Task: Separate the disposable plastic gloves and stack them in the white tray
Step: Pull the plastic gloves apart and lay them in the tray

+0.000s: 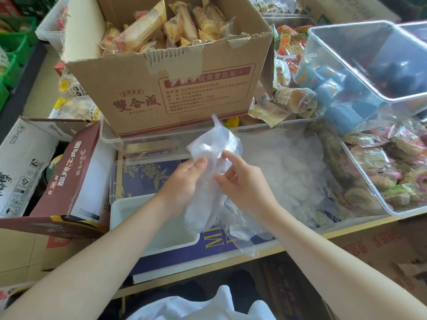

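Observation:
A bunch of thin clear plastic gloves (215,144) is held up in front of me. My left hand (184,179) grips it from the left, thumb on top. My right hand (240,181) pinches its right side with fingertips. The bunch hangs down over the white tray (120,211), which lies low and left, under my left forearm. A heap of loose clear gloves (293,172) fills the big clear bin (261,128) to the right of my hands. What lies inside the tray is hard to tell.
A cardboard box of wrapped pastries (161,72) stands behind the bin. Clear tubs of snacks (379,176) sit at right, one tilted tub (360,72) above them. Brown and white cartons (53,172) crowd the left. The table's front edge (254,257) runs below my arms.

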